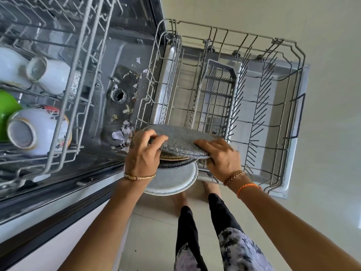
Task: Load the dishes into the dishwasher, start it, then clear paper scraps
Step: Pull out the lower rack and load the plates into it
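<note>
A stack of plates hangs over the near edge of the pulled-out lower rack (281,118). The top one is a speckled grey plate (179,139), tilted; under it lie a tan-rimmed plate (173,158), another dark plate and a pale grey plate (172,180). My left hand (144,155) grips the stack's left side, fingers curled over the top plate. At the stack's right edge, my right hand (220,157) holds the top plate. Torn paper scraps (123,135) lie on the dishwasher's floor near the drain filter (119,95).
The upper rack (64,90) sticks out at left, holding white cups (48,73), a floral bowl (37,130) and a green bowl (7,112). A cutlery basket (216,94) sits in the lower rack. My legs and feet stand on tiled floor (156,231) below the plates.
</note>
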Demonstrator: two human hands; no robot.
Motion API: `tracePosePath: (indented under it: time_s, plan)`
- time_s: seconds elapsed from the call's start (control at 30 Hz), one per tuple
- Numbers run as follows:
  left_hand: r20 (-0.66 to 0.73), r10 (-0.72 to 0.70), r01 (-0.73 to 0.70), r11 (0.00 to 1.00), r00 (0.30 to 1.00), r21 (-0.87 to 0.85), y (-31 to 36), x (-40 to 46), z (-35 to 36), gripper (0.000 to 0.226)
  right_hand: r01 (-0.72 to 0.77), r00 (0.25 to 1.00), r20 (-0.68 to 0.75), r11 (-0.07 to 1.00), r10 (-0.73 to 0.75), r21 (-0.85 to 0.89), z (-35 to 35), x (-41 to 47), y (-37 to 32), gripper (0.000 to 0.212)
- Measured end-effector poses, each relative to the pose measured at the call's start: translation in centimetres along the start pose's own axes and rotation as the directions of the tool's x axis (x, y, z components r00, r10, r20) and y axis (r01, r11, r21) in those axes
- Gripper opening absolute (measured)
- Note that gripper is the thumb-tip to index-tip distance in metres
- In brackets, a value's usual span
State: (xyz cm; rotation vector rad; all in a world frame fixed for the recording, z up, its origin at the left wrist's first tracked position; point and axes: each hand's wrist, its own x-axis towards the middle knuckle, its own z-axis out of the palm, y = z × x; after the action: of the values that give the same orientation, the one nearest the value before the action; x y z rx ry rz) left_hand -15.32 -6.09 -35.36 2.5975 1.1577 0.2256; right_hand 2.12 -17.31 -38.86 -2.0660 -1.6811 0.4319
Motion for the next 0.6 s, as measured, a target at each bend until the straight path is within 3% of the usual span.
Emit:
tracePosePath:
  time_s: [0.1,0.37,0.5,0.6]
  plan:
    - [0.036,0.01,-0.011,1.0,0.999,0.021,0.1,-0.2,0.2,0.028,0.011,1.0,0.011,1.0,-0.01,-0.024,0.1,0.0,0.3,0.044]
    - [0.16,-0.097,0.095,0.995,0.982,0.019,-1.2,-1.5,2.1,0.038,0.01,0.996,0.088,0.998,-0.004,-0.065,1.4,1.1,0.7,0.044]
    - [0.168,-0.152,0.16,0.986,0.974,-0.038,-1.7,-1.2,2.6,0.031,-0.137,0.952,0.273,0.99,0.136,-0.018,1.9,2.0,0.8,0.038]
    - [0.14,-0.153,0.162,0.985,0.978,-0.051,-1.9,-0.9,2.7,0.03,-0.124,0.972,0.201,0.992,0.119,0.009,2.1,2.3,0.3,0.037]
